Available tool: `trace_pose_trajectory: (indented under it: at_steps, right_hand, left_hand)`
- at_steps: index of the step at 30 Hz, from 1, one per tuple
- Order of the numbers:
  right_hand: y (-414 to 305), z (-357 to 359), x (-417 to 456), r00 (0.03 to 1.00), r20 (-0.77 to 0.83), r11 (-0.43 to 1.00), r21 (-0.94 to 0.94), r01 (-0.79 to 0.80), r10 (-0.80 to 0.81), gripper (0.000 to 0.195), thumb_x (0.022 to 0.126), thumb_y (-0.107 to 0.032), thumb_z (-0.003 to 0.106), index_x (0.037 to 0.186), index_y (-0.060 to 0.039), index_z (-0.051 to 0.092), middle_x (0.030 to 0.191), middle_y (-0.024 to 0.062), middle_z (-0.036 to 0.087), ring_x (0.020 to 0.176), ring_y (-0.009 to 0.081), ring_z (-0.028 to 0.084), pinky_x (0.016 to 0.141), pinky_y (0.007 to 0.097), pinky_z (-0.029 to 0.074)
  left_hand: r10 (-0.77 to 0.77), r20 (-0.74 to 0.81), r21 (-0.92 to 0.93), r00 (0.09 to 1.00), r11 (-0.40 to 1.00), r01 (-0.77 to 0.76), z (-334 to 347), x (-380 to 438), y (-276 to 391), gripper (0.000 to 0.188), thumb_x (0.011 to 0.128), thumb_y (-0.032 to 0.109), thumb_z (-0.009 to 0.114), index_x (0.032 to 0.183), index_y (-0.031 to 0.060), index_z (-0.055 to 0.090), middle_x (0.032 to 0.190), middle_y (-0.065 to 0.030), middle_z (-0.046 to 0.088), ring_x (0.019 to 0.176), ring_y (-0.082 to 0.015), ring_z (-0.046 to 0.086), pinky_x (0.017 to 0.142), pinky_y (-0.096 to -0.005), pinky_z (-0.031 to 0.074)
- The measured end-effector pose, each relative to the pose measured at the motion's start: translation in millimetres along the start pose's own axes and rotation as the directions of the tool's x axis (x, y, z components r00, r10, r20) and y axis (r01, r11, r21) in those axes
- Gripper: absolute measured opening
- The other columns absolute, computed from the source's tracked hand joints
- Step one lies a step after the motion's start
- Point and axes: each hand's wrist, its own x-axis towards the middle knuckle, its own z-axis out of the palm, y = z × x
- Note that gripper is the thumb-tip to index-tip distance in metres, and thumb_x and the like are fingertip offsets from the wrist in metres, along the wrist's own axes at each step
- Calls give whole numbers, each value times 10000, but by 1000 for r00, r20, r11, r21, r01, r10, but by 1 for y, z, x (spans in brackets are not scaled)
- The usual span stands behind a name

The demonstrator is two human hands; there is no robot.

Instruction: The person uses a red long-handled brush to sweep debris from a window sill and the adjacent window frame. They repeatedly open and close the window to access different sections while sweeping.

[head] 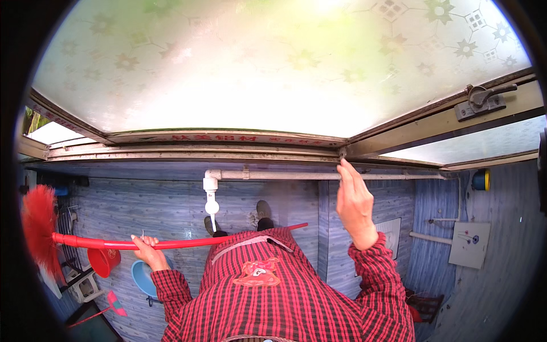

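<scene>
My left hand [150,250] is closed round the red pole [188,243] of a brush. The pole lies across in front of my checked apron, and its red bristle head [40,231] is at the far left. My right hand [354,199] is raised to the aluminium window frame [256,151], fingertips at its lower corner beside a small grey tuft [342,152]. Whether the fingers pinch that tuft, I cannot tell. Above stands a frosted, patterned window pane [265,77].
A white pipe [290,175] with a tap [211,207] runs below the window. Lower left are a red bucket [102,260], a light blue basin [143,278] and a white stool [86,288]. A window latch [480,102] is at upper right.
</scene>
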Motion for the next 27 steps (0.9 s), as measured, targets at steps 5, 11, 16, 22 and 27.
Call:
trace_pose_trajectory:
  at_steps: [5,11,16,22,27]
  right_hand:
    - [0,42,3,965,100,967,-113,-230,241,536,831,74,574,1355,51,464,1380,245,529,1075,407,660,869,408,574]
    - [-12,2,24,925,-62,900,263,-347,374,240,918,47,548,1123,-37,639,1026,140,702,927,326,706,771,388,559]
    - [14,6,22,983,142,992,-69,-105,114,397,859,71,570,1240,-41,575,1068,129,664,943,332,682,733,421,563]
    - [19,12,34,940,316,962,-271,-40,128,482,833,57,602,1301,-26,518,1085,118,631,967,333,658,715,425,566]
    - [27,7,38,958,285,994,-107,-9,39,414,860,49,583,1266,-8,534,992,148,616,898,335,655,714,422,556]
  left_hand:
    - [-4,-6,1,1000,1000,4,-2,-4,0,430,1052,411,523,743,149,377,602,31,372,494,-101,357,495,-301,346]
    - [-11,-35,-10,999,1000,10,-14,2,3,426,1055,388,522,737,150,367,606,28,375,501,-102,360,498,-300,346]
    - [-11,-43,-5,999,1000,11,-14,8,0,420,1058,368,522,736,153,357,610,28,366,503,-105,348,503,-301,348]
    - [-31,-46,9,998,999,32,-6,1,6,431,1055,369,526,728,150,350,613,28,368,516,-102,346,510,-296,342]
    - [-31,-53,-1,998,1000,31,-7,1,7,420,1057,352,527,736,149,348,610,30,357,519,-103,335,519,-291,335]
